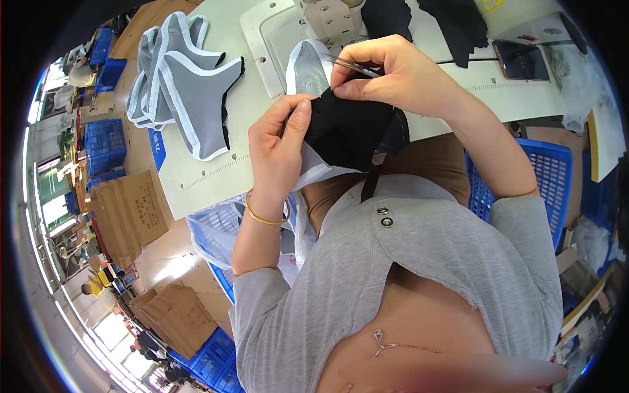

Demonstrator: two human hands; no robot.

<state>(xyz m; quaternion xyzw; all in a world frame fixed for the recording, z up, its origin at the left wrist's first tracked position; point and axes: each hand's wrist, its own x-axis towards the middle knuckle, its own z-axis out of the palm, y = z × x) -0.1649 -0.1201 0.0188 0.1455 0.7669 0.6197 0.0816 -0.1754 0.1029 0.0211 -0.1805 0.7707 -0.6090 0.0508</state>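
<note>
My left hand [280,141] is closed, its thumb and forefinger pinching the edge of a grey and black garment piece [350,128] with white trim. The thumb and forefinger of my right hand [386,78] pinch the same edge, close to the left fingertips. A slim, pointed metal tool [354,65], tweezers or thread snips, is tucked in the right hand and points left. The garment's black side faces up in front of my lap, while a grey, white-edged part [309,69] of it lies beyond the fingers, beside the sewing machine [333,23].
Grey, white-trimmed garment pieces [190,85] lie stacked at the table's left. Black fabric pieces [452,26] and a phone [521,60] are at the far right. Blue plastic baskets [550,170] flank my lap below the table edge. Cardboard boxes [128,213] stand on the floor to the left.
</note>
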